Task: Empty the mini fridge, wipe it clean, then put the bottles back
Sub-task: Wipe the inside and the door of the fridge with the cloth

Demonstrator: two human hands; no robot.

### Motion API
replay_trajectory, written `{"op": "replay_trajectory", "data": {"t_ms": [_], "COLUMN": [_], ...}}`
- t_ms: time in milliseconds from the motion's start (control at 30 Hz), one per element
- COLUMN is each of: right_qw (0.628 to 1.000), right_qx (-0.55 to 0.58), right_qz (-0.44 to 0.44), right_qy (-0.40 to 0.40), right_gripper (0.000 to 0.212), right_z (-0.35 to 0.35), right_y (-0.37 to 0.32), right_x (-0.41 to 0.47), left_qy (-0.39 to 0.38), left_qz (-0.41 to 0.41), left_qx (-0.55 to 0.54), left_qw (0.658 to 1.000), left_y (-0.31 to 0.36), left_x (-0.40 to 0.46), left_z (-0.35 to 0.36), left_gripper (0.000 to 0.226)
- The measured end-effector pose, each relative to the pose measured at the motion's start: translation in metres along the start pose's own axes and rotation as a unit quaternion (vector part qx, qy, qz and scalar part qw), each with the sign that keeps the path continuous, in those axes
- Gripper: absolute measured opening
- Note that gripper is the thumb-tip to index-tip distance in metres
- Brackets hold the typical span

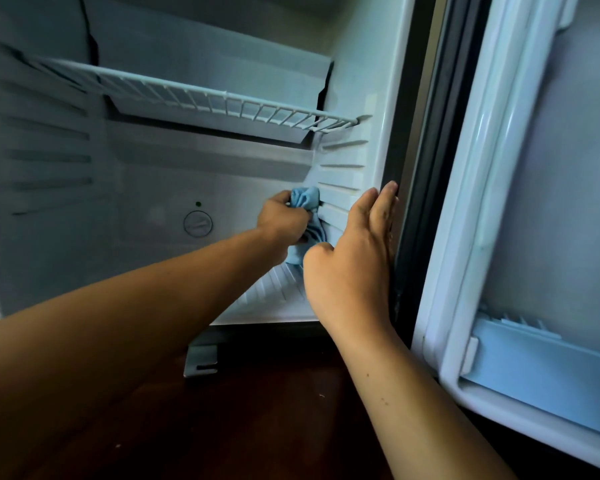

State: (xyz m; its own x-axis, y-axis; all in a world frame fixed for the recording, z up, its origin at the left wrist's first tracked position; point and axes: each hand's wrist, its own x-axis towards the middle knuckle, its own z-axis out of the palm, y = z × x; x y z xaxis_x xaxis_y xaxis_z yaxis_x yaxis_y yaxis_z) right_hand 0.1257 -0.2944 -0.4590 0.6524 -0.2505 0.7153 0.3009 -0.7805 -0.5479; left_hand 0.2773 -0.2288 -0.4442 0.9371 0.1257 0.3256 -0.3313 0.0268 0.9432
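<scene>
So from where I'm watching, the mini fridge (66, 209) looks fully emptied, no bottles anywhere in view, so I'd say we're in the wiping stage. Going left to right: the left wall ribs sit well apart from both hands, then the wire shelf (201, 98) runs across above the left hand, with the round dial (198, 223) on the back wall just to the left of that hand's knuckles. The left hand (281, 220) is reached deep inside with its fingers (282, 197) curled tight around a bunched blue cloth (305, 199), pressing it into the lower back right corner where the ribbed right wall (343, 164) meets the back. The cloth hangs top to bottom out of the grip, touching the ribs just right of the fingers. Then the right hand (354, 261), nearer to me, lies flat with its fingers (383, 202) straight and held together against the front edge of that right wall, touching the dark door seal (426, 168), holding nothing. My guess is it's just bracing. The ribs run front to back, so I reckon the next stroke wants to follow them out toward the right hand. Furthest right, the open door (541, 202) with its lower door rack (534, 368). Below everything is a dark wooden floor (257, 410). Tight corner, ribs could snag the cloth.
</scene>
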Motion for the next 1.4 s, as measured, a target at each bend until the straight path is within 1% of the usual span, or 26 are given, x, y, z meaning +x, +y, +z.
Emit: {"op": "replay_trajectory", "data": {"t_ms": [133, 267, 367, 500, 600, 700, 767, 833, 900, 967, 1033, 1133, 1167, 1200, 1233, 1267, 1300, 1367, 1400], "right_qw": [1.000, 1.000, 0.999, 0.999, 0.999, 0.993, 0.986, 0.981, 0.981, 0.976, 0.960, 0.940, 0.935, 0.929, 0.923, 0.917, 0.914, 0.916, 0.919], "right_qx": [0.007, 0.030, 0.029, 0.031, 0.048, 0.090, 0.130, 0.160, 0.178, 0.208, 0.251, 0.278, 0.282, 0.289, 0.298, 0.310, 0.319, 0.326, 0.323], "right_qz": [-0.003, 0.001, -0.005, -0.003, 0.001, -0.032, -0.060, -0.062, -0.023, 0.053, 0.125, 0.179, 0.191, 0.201, 0.210, 0.215, 0.214, 0.209, 0.204], "right_qy": [0.003, 0.007, 0.014, 0.015, 0.021, 0.063, 0.089, 0.094, 0.078, 0.036, -0.021, -0.083, -0.101, -0.116, -0.125, -0.130, -0.128, -0.105, -0.091], "right_gripper": [0.084, 0.082, 0.081, 0.081, 0.079, 0.072, 0.066, 0.061, 0.058, 0.057, 0.055, 0.061, 0.067, 0.072, 0.073, 0.068, 0.058, 0.038, 0.033], "right_z": [0.001, 0.001, 0.003, 0.004, 0.004, 0.002, 0.001, 0.001, 0.003, 0.005, 0.008, 0.012, 0.014, 0.016, 0.018, 0.020, 0.022, 0.026, 0.027], "right_y": [0.001, 0.001, 0.004, 0.007, 0.006, 0.001, -0.004, -0.006, -0.004, 0.000, 0.000, -0.002, -0.002, -0.002, -0.001, 0.000, 0.002, 0.006, 0.007], "right_x": [-0.001, -0.002, -0.002, -0.001, -0.001, -0.007, -0.014, -0.018, -0.016, -0.011, -0.009, -0.008, -0.008, -0.007, -0.006, -0.005, -0.005, -0.003, -0.002], "left_qy": [-0.013, -0.043, -0.063, -0.086, -0.123, -0.168, -0.161, -0.133, -0.101, -0.082, -0.086, -0.080, -0.080, -0.083, -0.082, -0.080, -0.080, -0.090, -0.096], "left_qz": [-0.006, -0.021, -0.031, -0.039, -0.026, -0.033, -0.041, -0.049, -0.061, -0.082, -0.102, -0.115, -0.121, -0.125, -0.129, -0.129, -0.128, -0.124, -0.121], "left_qx": [-0.010, -0.031, -0.059, -0.069, -0.070, -0.047, -0.029, -0.019, -0.024, -0.041, -0.070, -0.104, -0.113, -0.121, -0.125, -0.121, -0.112, -0.087, -0.067], "left_qw": [1.000, 0.998, 0.996, 0.993, 0.990, 0.984, 0.986, 0.990, 0.993, 0.992, 0.989, 0.985, 0.983, 0.981, 0.980, 0.981, 0.982, 0.984, 0.986], "left_y": [0.000, 0.009, 0.018, 0.026, 0.026, 0.031, 0.036, 0.040, 0.043, 0.044, 0.045, 0.043, 0.042, 0.041, 0.041, 0.040, 0.038, 0.033, 0.031], "left_x": [-0.020, -0.041, -0.058, -0.075, -0.087, -0.094, -0.096, -0.096, -0.098, -0.100, -0.104, -0.101, -0.099, -0.097, -0.095, -0.094, -0.092, -0.090, -0.089], "left_z": [-0.001, -0.005, -0.008, -0.013, -0.018, -0.029, -0.038, -0.045, -0.052, -0.062, -0.070, -0.083, -0.087, -0.090, -0.094, -0.097, -0.100, -0.104, -0.106], "left_gripper": [0.031, 0.030, 0.031, 0.034, 0.035, 0.034, 0.028, 0.021, 0.011, 0.003, 0.009, 0.023, 0.025, 0.022, 0.019, 0.017, 0.016, 0.014, 0.013]}}
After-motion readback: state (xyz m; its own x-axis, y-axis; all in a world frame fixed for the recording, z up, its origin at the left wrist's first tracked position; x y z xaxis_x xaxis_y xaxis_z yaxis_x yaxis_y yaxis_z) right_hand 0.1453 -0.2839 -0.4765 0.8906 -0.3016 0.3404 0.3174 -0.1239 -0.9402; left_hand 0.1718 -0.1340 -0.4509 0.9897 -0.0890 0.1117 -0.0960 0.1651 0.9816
